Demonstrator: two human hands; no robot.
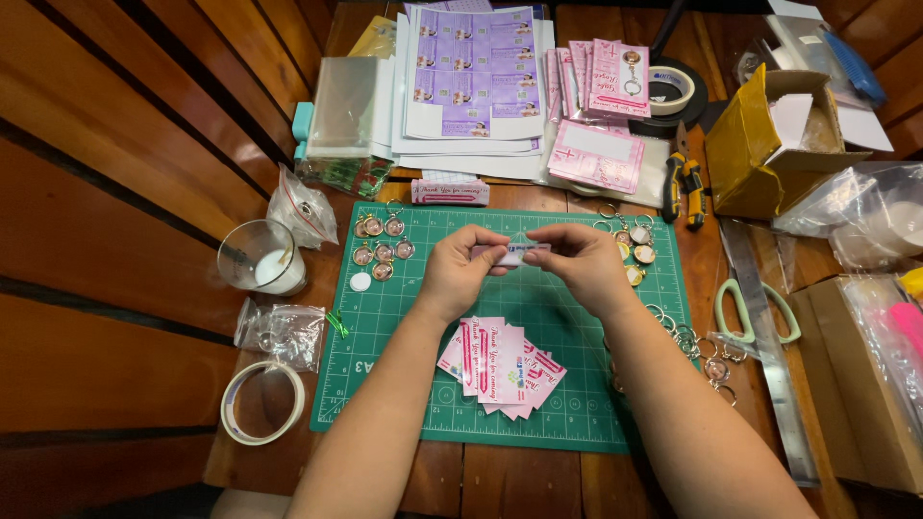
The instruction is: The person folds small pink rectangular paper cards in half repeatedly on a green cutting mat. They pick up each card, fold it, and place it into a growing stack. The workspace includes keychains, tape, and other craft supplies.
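Note:
Both hands meet above the green cutting mat (pixel 404 384). My left hand (pixel 460 272) and my right hand (pixel 582 264) pinch the two ends of a small white and pink card (pixel 514 254) between fingertips. Below the hands lies a fanned pile of pink cards (pixel 500 365) on the mat. Round keychain pendants (pixel 380 252) sit in a cluster to the left of my left hand. More pendants (pixel 636 252) lie to the right of my right hand, and key rings (pixel 707 356) trail off the mat's right edge.
Printed purple sheets (pixel 473 72) and pink packets (pixel 601 154) lie at the back. A glass cup (pixel 260 258), small plastic bags (pixel 284 332) and a tape roll (pixel 261 402) stand left. Pliers (pixel 685 178), a yellow box (pixel 764 144), scissors (pixel 755 312) and a metal ruler (pixel 774 375) lie right.

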